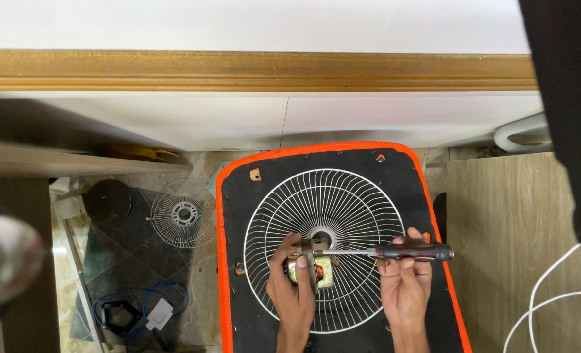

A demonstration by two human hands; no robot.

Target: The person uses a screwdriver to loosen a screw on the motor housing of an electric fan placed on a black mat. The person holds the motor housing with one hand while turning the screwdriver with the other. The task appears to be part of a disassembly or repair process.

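Hands met over a white wire fan guard [342,196] that lay flat on a black board with an orange rim [220,216]. The left hand [292,287] was closed around a small fan motor [313,265], holding it just above the guard's central ring. The right hand [405,278] was wrapped firmly around the dark handle of a screwdriver [395,252], whose shaft ran level to the left, its tip touching the motor. On the tiled floor to the left lay a smaller wire guard [184,214], and nearer the bottom edge a blue cable [166,291]. A white cable [552,287] curved across the wooden surface on the right.
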